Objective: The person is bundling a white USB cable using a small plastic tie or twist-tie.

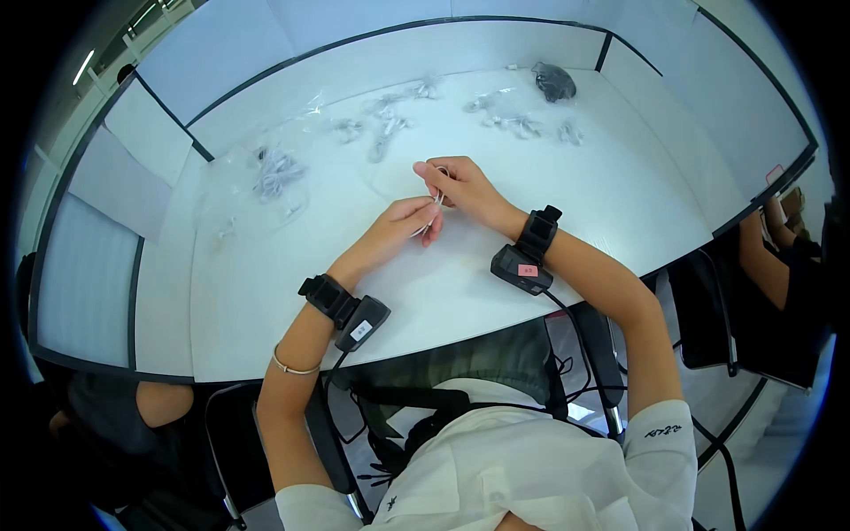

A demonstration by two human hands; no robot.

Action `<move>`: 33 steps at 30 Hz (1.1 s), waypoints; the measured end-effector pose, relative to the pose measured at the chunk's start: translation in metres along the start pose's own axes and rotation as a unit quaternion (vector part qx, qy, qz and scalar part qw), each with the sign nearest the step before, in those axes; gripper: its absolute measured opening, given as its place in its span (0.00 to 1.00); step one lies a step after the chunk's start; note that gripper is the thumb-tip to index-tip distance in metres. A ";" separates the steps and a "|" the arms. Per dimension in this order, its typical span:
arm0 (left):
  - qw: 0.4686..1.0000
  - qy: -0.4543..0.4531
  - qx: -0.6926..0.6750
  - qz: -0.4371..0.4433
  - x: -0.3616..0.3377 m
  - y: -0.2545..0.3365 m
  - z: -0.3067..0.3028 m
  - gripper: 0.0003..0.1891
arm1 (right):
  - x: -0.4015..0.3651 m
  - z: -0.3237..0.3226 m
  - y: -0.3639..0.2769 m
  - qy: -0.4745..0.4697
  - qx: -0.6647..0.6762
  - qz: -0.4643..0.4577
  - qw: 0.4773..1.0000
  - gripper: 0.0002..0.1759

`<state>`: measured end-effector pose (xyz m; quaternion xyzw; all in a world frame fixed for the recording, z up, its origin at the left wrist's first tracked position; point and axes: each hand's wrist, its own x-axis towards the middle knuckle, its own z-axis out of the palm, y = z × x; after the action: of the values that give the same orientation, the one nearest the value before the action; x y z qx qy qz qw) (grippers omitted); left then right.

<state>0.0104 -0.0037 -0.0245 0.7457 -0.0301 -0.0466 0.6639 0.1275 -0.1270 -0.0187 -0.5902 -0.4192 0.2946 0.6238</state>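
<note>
Both of my hands meet above the middle of the white table (496, 292). My left hand (398, 228) is closed, its thumb and fingers pinching a thin white cable (438, 200). A little higher and to the right, my right hand (471, 191) is closed on a bent part of the same cable, with its thumb pointing left. Part of the cable lies hidden behind my fingers, so its ends cannot be made out.
At the back left lies a clear plastic bag with coiled white cables (278, 174). Several small wrapped bundles (388, 137) and more bundles (515, 126) lie farther back, near a dark bag (554, 81). Partition walls (398, 55) enclose the table; people sit at both sides.
</note>
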 end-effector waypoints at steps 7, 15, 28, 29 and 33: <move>1.000 0.003 0.019 -0.001 0.000 0.003 0.000 0.18 | 0.003 -0.002 0.005 -0.020 -0.045 -0.013 0.999 0.26; 0.999 0.008 0.033 -0.003 -0.003 0.005 0.004 0.17 | 0.005 -0.002 0.011 -0.030 -0.045 -0.031 0.998 0.26; 0.999 0.014 0.034 -0.006 -0.002 0.002 0.001 0.17 | 0.001 -0.001 0.004 -0.018 -0.049 -0.022 0.998 0.26; 0.999 0.014 0.033 -0.007 -0.003 0.003 0.001 0.17 | 0.001 0.000 0.003 -0.018 -0.054 -0.023 0.998 0.26; 0.999 0.014 0.033 -0.008 -0.001 0.000 0.001 0.16 | 0.003 -0.004 0.007 -0.018 -0.074 -0.027 0.997 0.26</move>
<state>0.0091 -0.0042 -0.0245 0.7680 -0.0165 -0.0407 0.6389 0.1333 -0.1257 -0.0248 -0.6181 -0.4666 0.2563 0.5784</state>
